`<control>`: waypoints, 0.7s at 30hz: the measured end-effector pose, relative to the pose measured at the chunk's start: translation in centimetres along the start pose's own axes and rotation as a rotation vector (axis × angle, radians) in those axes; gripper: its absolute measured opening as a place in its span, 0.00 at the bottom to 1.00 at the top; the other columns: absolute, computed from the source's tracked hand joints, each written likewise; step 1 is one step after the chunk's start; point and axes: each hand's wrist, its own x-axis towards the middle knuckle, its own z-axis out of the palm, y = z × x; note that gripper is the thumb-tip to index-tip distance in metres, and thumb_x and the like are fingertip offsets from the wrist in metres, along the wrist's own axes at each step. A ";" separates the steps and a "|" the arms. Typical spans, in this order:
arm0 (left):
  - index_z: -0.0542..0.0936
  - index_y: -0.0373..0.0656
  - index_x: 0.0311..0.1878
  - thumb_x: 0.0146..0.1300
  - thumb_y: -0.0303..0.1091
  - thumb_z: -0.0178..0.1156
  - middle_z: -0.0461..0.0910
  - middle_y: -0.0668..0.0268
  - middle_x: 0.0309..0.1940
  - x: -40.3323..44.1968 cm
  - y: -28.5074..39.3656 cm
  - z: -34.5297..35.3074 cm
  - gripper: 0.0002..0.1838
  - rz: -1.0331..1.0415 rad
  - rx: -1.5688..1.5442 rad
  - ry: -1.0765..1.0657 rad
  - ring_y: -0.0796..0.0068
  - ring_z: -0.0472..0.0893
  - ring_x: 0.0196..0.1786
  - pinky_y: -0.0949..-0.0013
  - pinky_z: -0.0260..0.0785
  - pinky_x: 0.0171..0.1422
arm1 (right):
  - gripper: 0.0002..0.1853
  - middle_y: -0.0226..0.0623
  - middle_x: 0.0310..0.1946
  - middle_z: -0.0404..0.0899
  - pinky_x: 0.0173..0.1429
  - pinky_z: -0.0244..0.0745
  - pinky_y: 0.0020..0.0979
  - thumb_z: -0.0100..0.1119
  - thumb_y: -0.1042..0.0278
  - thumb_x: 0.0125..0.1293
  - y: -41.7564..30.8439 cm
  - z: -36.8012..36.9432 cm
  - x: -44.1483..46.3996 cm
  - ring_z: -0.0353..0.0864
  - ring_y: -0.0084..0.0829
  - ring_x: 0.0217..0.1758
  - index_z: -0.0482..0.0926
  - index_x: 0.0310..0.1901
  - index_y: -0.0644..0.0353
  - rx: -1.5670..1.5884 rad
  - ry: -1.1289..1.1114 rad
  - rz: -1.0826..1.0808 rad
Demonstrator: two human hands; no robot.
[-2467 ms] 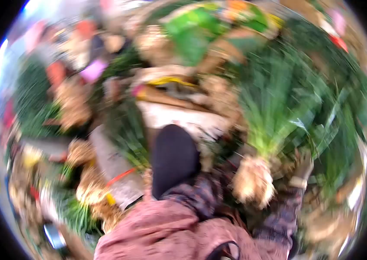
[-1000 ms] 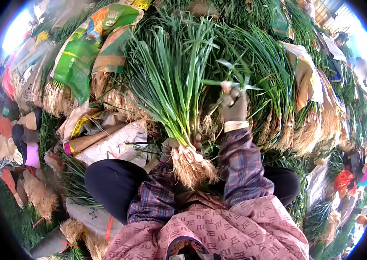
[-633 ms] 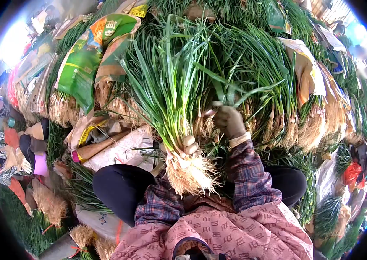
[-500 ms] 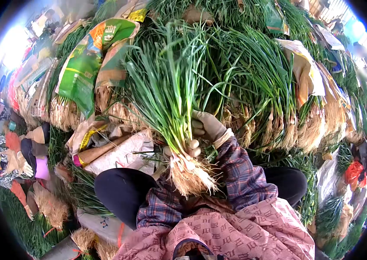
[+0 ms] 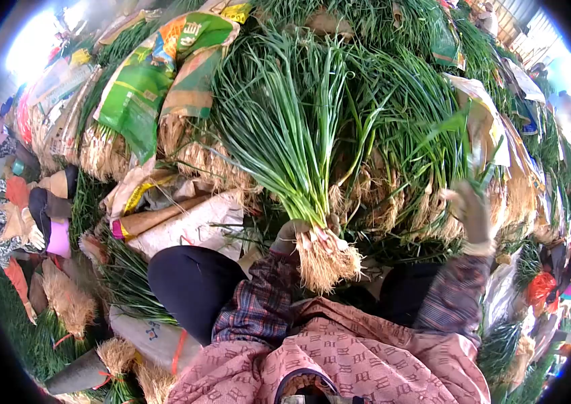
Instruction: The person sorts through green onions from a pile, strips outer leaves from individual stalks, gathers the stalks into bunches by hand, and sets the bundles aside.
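Observation:
My gloved left hand (image 5: 288, 237) is closed around the lower stems of a bunch of spring onions (image 5: 309, 182), just above the roots. The bunch stands nearly upright in front of my lap, its long green leaves fanned out at the top and its pale roots hanging down. Part of that hand is hidden behind the stems. Off to the right, my gloved right hand (image 5: 468, 214) is raised beside the pile and smeared by motion. A blurred green leaf (image 5: 441, 129) shows just above it; whether the fingers hold it is unclear.
A big heap of spring onions (image 5: 406, 101) fills the space ahead, roots facing me. A green printed sack (image 5: 136, 101) and a white sack (image 5: 191, 225) lie at left. Root bundles (image 5: 70, 306) sit lower left, near another person (image 5: 19, 222). A red plastic bag (image 5: 541, 289) is at right.
My right hand has left the bunch and swung out to the right. The bunch has shifted slightly right and up in my left hand, with its roots now more gathered.

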 end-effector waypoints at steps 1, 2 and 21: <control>0.63 0.32 0.63 0.62 0.34 0.57 0.70 0.50 0.56 0.1 0.0 -0.2 0.28 -0.005 0.001 0.009 0.51 0.75 0.53 0.56 0.77 0.51 | 0.13 0.23 0.24 0.74 0.12 0.57 0.15 0.52 0.62 0.69 -0.1 -3.0 -2.3 0.64 0.08 0.15 0.76 0.49 0.59 0.066 0.045 0.031; 0.63 0.32 0.63 0.62 0.34 0.57 0.70 0.50 0.57 0.3 -0.1 -0.5 0.29 -0.016 -0.006 0.017 0.51 0.75 0.54 0.56 0.76 0.52 | 0.14 0.26 0.25 0.75 0.17 0.63 0.19 0.53 0.62 0.68 1.8 -7.4 -3.5 0.69 0.14 0.18 0.76 0.50 0.61 -0.083 0.061 0.202; 0.71 0.38 0.57 0.66 0.37 0.55 0.78 0.57 0.51 0.5 -2.1 2.7 0.19 0.216 0.376 0.135 0.68 0.80 0.44 0.69 0.75 0.50 | 0.26 0.50 0.66 0.63 0.66 0.67 0.39 0.46 0.62 0.70 6.5 19.6 -3.2 0.70 0.41 0.63 0.60 0.66 0.65 -0.119 -0.515 -0.210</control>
